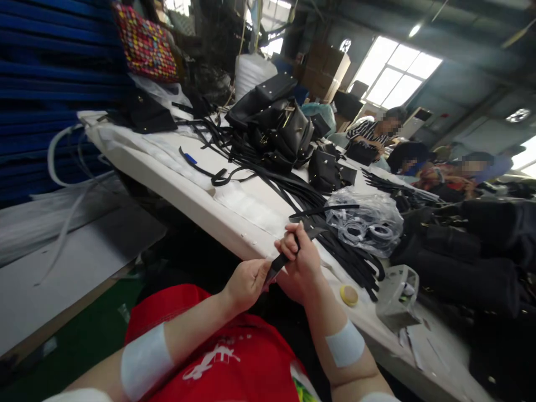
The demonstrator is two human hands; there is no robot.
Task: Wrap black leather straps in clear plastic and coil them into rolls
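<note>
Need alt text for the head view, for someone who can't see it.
Two bare hands, left and right, grip a black strap at the near edge of a white worktable. Black bags and loose black straps lie heaped beyond; co-workers sit farther back at right.

Head view; forward, downward, tilted

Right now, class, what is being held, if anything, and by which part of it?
A black strap: the left grip holds its lower stretch, the right grip a stretch farther up; where it ends is unclear.
</note>
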